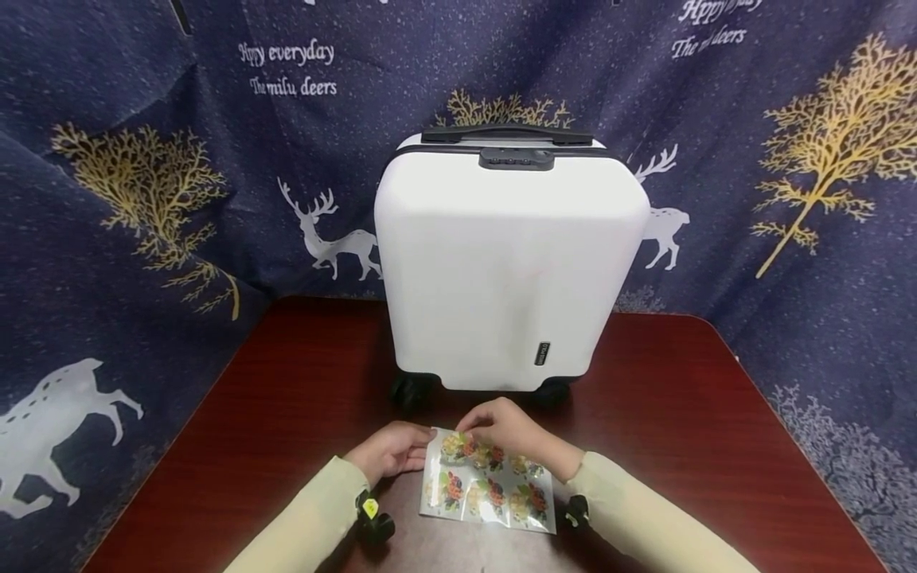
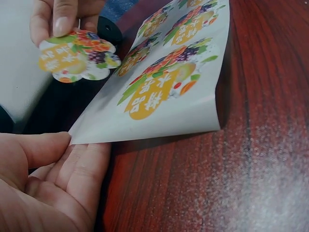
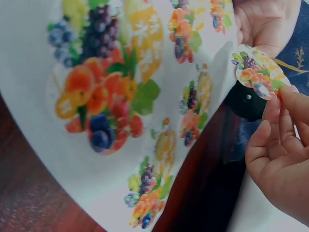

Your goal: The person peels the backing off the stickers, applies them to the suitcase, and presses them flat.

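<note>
A white sheet of fruit stickers (image 1: 473, 499) lies near the front of the table, its prints showing grapes, berries and leaves. My left hand (image 1: 398, 450) pinches the sheet's far left corner between thumb and fingers; in the left wrist view that hand (image 2: 53, 179) has the thumb on top. Between thumb and fingertips my right hand (image 1: 506, 430) holds one peeled fruit sticker (image 2: 79, 55) with a scalloped edge. In the right wrist view this sticker (image 3: 258, 71) is apart from the sheet, held above its far edge by the right hand (image 3: 285, 150).
A white suitcase (image 1: 509, 263) with black wheels and handle stands upright just behind the hands. Dark red wood tabletop (image 1: 666, 446) extends to both sides. Blue cloth (image 1: 315, 143) printed with deer and trees hangs around the back and sides.
</note>
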The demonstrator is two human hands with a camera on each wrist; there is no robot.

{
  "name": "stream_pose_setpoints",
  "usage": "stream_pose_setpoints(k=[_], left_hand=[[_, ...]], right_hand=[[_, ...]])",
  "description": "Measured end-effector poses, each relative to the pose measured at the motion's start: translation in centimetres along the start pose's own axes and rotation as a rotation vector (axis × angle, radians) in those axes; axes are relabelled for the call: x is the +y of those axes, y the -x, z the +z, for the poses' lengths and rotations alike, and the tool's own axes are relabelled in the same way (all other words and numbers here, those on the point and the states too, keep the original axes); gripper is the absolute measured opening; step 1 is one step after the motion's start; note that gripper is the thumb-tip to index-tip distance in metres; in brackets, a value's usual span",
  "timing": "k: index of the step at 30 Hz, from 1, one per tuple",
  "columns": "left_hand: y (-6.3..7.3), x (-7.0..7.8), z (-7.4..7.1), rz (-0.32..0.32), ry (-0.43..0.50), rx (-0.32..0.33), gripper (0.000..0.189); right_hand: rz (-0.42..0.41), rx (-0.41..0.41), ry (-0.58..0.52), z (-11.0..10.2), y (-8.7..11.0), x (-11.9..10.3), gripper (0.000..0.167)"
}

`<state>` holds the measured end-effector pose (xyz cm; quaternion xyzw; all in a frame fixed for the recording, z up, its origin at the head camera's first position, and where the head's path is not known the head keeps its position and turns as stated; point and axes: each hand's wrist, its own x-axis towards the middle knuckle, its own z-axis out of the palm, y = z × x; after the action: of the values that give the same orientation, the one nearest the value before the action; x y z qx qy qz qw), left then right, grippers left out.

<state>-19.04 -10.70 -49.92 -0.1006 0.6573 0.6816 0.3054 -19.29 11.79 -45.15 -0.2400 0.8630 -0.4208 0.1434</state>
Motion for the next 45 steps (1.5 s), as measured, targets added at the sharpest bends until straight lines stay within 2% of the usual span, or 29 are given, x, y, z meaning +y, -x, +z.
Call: stream_pose_setpoints(k=[4, 11, 16, 22, 27, 33, 39, 45], left_hand=[[0.1, -0.1, 0.1, 0.003, -0.004, 0.0, 0.026], [0.1, 0.0, 0.2, 0.005, -0.012, 0.004, 0.028], [0.0, -0.1, 0.1, 0.006, -0.01, 0.007, 0.029], [0.1, -0.2, 0.1, -0.004, -0.011, 0.006, 0.028], [0.2, 0.0, 0.1, -0.008, -0.017, 0.016, 0.031], [0.1, 0.2, 0.1, 0.004, -0.016, -0.005, 0.028], [0.0, 0.0, 0.1, 0.012, -0.006, -0.02, 0.024], [0.1, 0.0, 0.1, 0.009, -0.004, -0.016, 0.026]], right_hand=[[-0.015, 0.001, -0.019, -0.4, 0.3, -0.4, 0.012], [0.007, 0.008, -0.077, -1.3, 0.4, -1.0, 0.014], [0.011, 0.019, -0.151, -1.7, 0.3, -1.4, 0.017], [-0.037, 0.017, -0.172, -2.1, 0.5, -1.8, 0.018], [-0.072, 0.053, -0.135, -2.7, 0.7, -2.6, 0.017], [-0.076, 0.104, -0.125, -3.4, 0.7, -4.1, 0.017], [-0.052, 0.158, -0.176, -4.0, 0.7, -5.6, 0.017], [-0.074, 0.173, -0.227, -4.6, 0.5, -7.0, 0.017]])
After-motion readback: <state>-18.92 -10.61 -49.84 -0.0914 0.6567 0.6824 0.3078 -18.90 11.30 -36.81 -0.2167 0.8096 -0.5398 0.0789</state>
